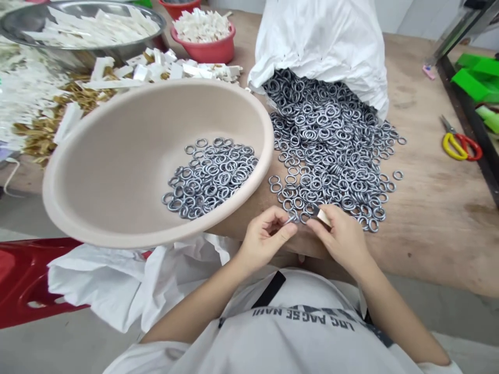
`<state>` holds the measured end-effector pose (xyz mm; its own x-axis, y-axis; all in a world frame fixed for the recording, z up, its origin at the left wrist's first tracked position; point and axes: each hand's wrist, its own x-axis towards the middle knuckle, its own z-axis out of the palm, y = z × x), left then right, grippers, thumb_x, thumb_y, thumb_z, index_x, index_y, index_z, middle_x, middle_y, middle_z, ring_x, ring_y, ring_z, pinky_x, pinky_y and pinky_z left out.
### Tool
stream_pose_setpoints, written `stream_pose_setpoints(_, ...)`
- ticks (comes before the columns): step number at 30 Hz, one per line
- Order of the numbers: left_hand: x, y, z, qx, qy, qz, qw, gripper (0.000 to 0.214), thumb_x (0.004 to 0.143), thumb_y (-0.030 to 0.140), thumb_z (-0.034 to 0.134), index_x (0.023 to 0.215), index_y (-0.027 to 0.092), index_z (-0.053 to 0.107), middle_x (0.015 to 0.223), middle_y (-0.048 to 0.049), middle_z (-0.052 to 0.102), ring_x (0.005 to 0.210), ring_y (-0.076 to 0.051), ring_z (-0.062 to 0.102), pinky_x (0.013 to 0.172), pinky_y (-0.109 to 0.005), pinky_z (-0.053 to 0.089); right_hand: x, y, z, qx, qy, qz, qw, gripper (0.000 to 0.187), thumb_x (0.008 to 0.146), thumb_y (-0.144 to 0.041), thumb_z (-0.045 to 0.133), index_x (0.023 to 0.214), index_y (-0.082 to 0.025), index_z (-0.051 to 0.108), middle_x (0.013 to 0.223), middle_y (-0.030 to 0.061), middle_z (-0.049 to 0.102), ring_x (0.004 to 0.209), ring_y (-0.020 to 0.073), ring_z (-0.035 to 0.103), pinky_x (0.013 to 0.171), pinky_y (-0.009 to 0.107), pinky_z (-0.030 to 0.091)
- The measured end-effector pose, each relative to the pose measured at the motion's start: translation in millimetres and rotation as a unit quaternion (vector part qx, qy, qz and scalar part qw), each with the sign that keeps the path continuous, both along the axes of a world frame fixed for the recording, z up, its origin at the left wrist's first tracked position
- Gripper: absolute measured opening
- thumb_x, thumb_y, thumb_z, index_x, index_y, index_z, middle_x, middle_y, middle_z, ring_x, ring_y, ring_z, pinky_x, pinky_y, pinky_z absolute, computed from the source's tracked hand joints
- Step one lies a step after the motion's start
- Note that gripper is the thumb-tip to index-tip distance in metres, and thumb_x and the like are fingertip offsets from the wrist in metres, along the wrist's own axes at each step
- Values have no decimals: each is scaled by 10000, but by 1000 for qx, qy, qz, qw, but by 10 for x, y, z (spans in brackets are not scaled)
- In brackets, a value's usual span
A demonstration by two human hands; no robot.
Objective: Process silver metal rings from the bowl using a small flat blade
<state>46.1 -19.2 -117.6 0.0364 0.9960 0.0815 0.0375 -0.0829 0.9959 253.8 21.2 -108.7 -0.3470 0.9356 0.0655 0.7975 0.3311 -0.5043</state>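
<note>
Between the thumb and fingers of my left hand [268, 235] is a small grey ring [290, 218]. My right hand [343, 236] pinches a small pale block with a dark tip [323, 218]; its exact kind I cannot make out. Both hands are close together at the near edge of a heap of grey rings [331, 150], which spills from a white sack [319, 39]. To the left, a large beige basin [117, 130] holds a smaller pile of similar rings [212, 179].
Red-and-yellow-handled scissors [460, 145] lie at the right, near green containers [477, 78]. A metal bowl [156, 39] and a red bowl [212, 49] hold white pieces at the back left. A red stool [31, 283] and a white sack [101, 280] are below the table edge.
</note>
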Motion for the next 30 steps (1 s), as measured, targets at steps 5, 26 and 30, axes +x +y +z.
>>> stream_pose_setpoints(5, -139, 76, 15, 32, 37, 69, 996, 290, 933, 374, 664, 751, 148, 661, 721, -13, 626, 695, -121, 554, 667, -232, 432, -213, 18, -43, 34, -118, 27, 992, 301, 958, -478, 603, 1181, -281, 647, 1067, 54, 690, 768, 224, 669, 585, 316, 327)
stream_pose_setpoints(26, 243, 185, 39, -115, -213, -73, 968, 270, 867, 421, 744, 909, 159, 698, 719, -5, 676, 628, -103, 609, 621, -214, 522, -311, -90, -91, -218, 571, -69, 788, 252, 884, -435, 722, 945, -228, 594, 730, -65, 576, 481, 54, 438, 432, 191, 342)
stream_pose_setpoints(30, 257, 152, 82, -68, -146, -76, 984, 220, 849, 340, 776, 814, 136, 702, 727, -23, 700, 671, -111, 643, 676, -219, 529, -225, -63, 20, -201, 513, -55, 832, 260, 863, -432, 747, 857, -205, 623, 704, -47, 578, 554, 76, 489, 504, 203, 395)
